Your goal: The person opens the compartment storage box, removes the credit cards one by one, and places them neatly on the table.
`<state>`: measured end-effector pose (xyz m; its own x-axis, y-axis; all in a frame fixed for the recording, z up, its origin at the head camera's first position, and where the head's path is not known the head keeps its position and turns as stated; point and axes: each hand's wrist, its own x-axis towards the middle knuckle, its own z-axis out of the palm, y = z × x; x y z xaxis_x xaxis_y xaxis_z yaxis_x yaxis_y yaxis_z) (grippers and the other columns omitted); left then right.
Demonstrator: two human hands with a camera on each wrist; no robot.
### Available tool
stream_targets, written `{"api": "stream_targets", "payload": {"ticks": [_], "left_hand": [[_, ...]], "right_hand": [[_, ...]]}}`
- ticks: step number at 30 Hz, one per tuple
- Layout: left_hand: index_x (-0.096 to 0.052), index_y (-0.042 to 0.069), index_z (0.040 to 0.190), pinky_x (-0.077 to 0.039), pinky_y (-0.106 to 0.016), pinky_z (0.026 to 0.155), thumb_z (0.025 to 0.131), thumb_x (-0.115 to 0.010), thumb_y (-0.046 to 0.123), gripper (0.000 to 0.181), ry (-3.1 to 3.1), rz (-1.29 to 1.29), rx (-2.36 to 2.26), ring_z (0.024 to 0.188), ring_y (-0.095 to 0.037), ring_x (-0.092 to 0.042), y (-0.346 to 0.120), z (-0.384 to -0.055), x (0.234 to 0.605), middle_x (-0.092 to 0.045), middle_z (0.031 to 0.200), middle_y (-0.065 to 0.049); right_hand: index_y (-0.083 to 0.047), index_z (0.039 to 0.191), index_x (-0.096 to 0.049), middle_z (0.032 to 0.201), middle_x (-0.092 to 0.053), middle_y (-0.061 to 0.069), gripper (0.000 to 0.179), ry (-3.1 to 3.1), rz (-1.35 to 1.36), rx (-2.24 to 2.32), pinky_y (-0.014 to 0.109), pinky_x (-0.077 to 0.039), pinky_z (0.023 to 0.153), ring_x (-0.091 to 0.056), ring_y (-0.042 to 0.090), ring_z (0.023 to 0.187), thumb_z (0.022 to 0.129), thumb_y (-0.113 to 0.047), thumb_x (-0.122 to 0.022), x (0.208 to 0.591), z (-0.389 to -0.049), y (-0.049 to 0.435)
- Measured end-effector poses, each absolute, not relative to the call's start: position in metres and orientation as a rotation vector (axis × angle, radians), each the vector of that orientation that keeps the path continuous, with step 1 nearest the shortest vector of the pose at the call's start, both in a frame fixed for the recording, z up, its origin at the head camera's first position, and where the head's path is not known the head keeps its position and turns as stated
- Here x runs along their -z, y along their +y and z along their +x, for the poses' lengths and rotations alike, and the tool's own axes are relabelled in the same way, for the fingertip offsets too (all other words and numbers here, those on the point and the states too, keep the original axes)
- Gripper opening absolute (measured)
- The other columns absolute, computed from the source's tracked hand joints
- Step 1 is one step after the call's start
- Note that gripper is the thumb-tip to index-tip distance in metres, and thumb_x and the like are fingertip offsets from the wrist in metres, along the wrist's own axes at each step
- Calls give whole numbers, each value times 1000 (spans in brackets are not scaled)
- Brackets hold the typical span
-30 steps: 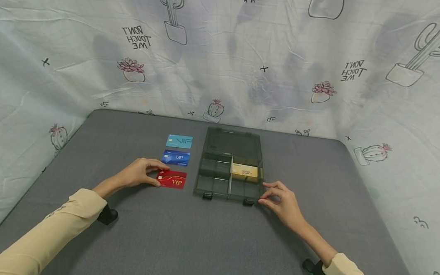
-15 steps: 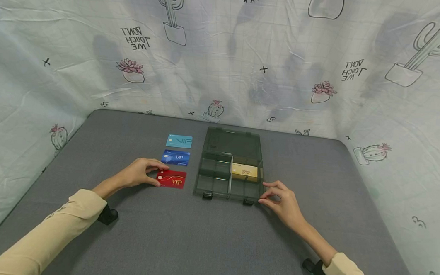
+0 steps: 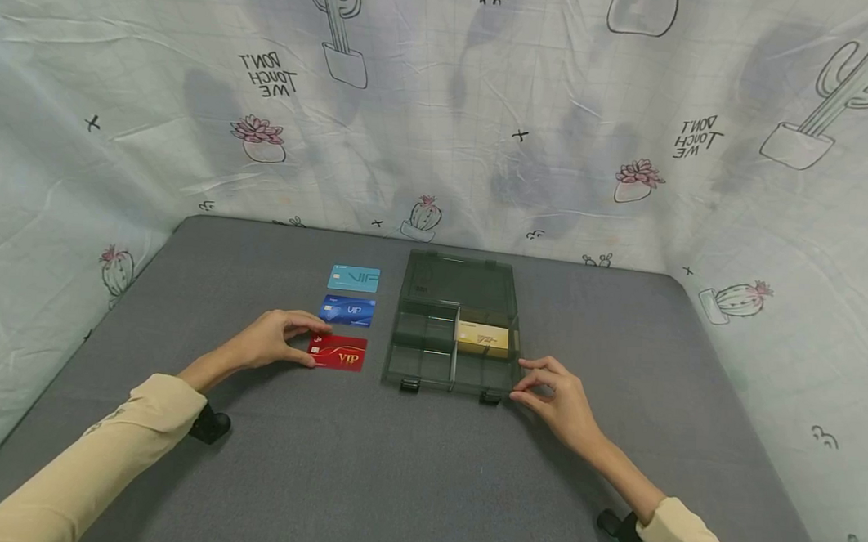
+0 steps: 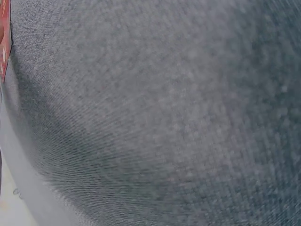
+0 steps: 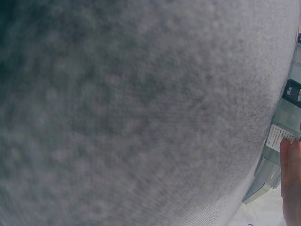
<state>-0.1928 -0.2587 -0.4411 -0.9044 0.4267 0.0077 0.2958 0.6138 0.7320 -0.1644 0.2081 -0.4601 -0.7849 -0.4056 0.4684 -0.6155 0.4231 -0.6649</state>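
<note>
- The red card (image 3: 343, 354) is being pinched narrowly at its nine-o'clock end by the person's left grip (image 3: 277, 340), near eight o'clock from the opened box (image 3: 459, 279)
- The box's side is being touched from four o'clock by the right grip (image 3: 556, 402), fingers being kept loose
- The blue card (image 3: 348, 311) at nine and light-blue card (image 3: 354, 279) at ten are being left untouched
- Since the earlier views, the red card is barely being shifted towards nine, so it is apparently being adjusted, not lifted
</note>
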Motion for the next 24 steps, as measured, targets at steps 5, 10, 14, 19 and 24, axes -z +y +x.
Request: {"api": "stream_targets", "payload": {"ticks": [5, 10, 14, 19, 24], "left_hand": [[-61, -1, 125, -40, -41, 99, 76, -81, 10, 54, 2671, 537, -1250, 122, -37, -51, -257, -192, 438, -58, 128, -20], [-55, -4, 130, -39, -36, 99, 82, -76, 9, 54, 2505, 535, -1558, 125, -37, -49, -248, -192, 433, -54, 133, -22], [-53, -7, 132, -41, -30, 98, 85, -72, 5, 53, 2398, 568, -1719, 124, -40, -47, -232, -191, 430, -51, 135, -23], [-52, -7, 132, -45, -25, 93, 86, -71, 6, 51, 2359, 537, -1778, 121, -40, -50, -209, -189, 424, -54, 133, -23], [-52, -3, 134, -49, -23, 89, 87, -71, 10, 52, 2354, 499, -1774, 120, -37, -53, -189, -188, 421, -55, 131, -23]], "right_hand": [[-8, 78, -69, 103, -62, 18, 19, -2433, 895, -1290, 30, -57, 61, -66, 26, 82, 70, 5, -79, 461, -163, 207], [-7, 77, -68, 103, -62, 18, 19, -2431, 895, -1296, 30, -57, 61, -66, 26, 82, 70, 6, -79, 462, -162, 206], [-8, 77, -68, 103, -62, 18, 19, -2430, 889, -1286, 30, -57, 61, -66, 27, 83, 70, 5, -80, 463, -161, 206], [-8, 77, -68, 102, -62, 18, 19, -2420, 894, -1280, 30, -57, 61, -66, 29, 83, 70, 5, -80, 465, -161, 205], [-7, 77, -68, 102, -62, 19, 20, -2414, 898, -1276, 31, -57, 61, -65, 31, 84, 69, 6, -80, 465, -160, 204]]}}
